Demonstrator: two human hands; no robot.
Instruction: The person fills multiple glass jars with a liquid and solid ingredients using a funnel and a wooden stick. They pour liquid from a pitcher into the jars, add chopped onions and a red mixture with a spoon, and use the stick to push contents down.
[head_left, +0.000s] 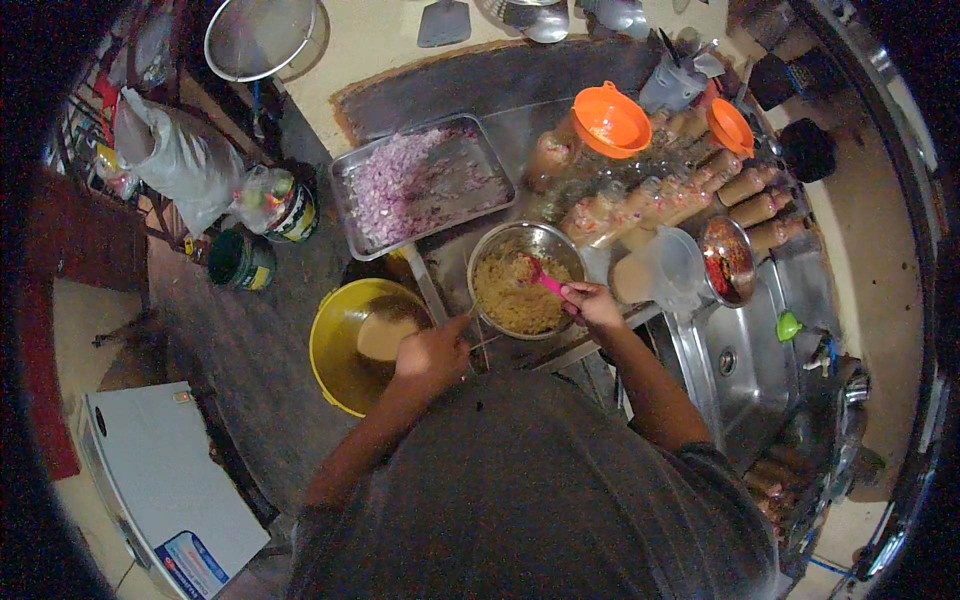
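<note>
My right hand (596, 306) grips a pink spoon (553, 285) whose head rests in a steel bowl (525, 233). Minced pale-yellow food (510, 304) fills much of that bowl. At the bowl's near left side is my left hand (433, 351), its index finger reaching towards the rim. Whether those fingers pinch something thin or only touch the rim is unclear. Below and left of this hand stands a yellow tub (326, 360) with pale liquid at its bottom. Chopped purple onion (386, 180) lies in a rectangular steel tray (427, 241) beyond the bowl.
Filled plastic bottles (637, 206) crowd the counter's right, with an orange funnel (611, 120) above them. A translucent pitcher (671, 262) and a steel bowl of red food (729, 262) stand beside the sink (739, 330). At left are a dark-green bucket (240, 259) and a white appliance (165, 472).
</note>
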